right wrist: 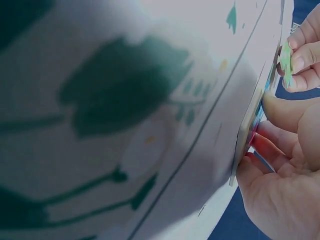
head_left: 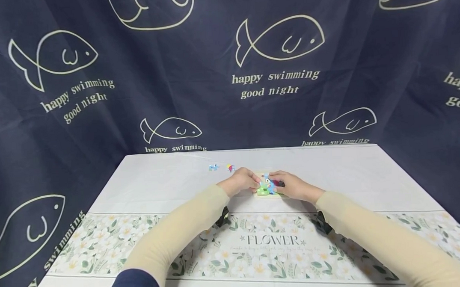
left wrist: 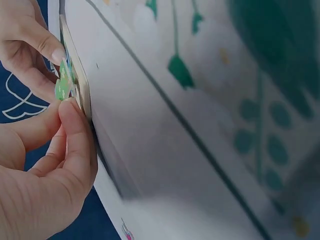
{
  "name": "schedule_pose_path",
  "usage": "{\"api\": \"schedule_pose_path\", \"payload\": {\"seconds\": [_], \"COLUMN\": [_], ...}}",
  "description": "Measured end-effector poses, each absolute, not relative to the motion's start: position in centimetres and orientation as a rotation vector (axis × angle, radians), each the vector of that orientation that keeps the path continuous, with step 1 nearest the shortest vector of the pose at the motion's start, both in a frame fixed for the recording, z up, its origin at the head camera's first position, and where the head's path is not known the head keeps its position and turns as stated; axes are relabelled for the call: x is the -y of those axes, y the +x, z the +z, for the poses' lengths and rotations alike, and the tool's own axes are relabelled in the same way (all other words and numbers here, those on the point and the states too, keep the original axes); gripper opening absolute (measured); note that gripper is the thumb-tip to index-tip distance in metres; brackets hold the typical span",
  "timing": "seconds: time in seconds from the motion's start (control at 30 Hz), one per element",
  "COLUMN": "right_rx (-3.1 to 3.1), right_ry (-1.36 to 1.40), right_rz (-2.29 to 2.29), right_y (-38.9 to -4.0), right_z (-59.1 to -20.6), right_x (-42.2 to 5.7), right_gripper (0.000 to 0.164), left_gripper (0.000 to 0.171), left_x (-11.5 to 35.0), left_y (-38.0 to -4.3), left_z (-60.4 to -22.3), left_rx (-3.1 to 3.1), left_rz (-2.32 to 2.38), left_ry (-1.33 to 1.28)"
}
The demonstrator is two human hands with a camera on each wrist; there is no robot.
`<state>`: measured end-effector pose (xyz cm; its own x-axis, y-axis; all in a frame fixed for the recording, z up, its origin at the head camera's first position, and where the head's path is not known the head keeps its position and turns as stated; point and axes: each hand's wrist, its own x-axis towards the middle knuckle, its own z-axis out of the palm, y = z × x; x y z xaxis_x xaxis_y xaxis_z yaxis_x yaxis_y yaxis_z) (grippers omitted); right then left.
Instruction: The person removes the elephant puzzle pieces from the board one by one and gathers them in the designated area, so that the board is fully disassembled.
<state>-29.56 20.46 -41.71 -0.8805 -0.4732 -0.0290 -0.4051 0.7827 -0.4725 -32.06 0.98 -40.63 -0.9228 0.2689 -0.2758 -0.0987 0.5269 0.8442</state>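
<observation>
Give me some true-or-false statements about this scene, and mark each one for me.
1. The left hand pinches a small green jigsaw piece. True.
2. Only one hand is visible. False: the right hand touches the pale wooden puzzle board.
3. Two loose multicoloured jigsaw pieces lie on the white tabletop. True.
4. Everything behind is plain red. False: the fabric backdrop is dark blue with pale fish outlines.
</observation>
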Motion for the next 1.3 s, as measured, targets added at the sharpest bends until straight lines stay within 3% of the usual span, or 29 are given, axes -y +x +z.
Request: {"api": "schedule_pose_path", "payload": {"seconds": [1.3], "right_rx": [-2.867], "right_ry": [-0.678], "right_rz": [-0.714], "right_y": [-29.0], "right_z": [-42.1], "right_x": [-20.8], "right_gripper": [0.057], "left_gripper": [0.011], "left_x": [9.1], "left_y": [-30.3], "left_z": [-37.8], "left_rx": [-2.492], "left_rz": [1.362], "left_ry": [0.24]}}
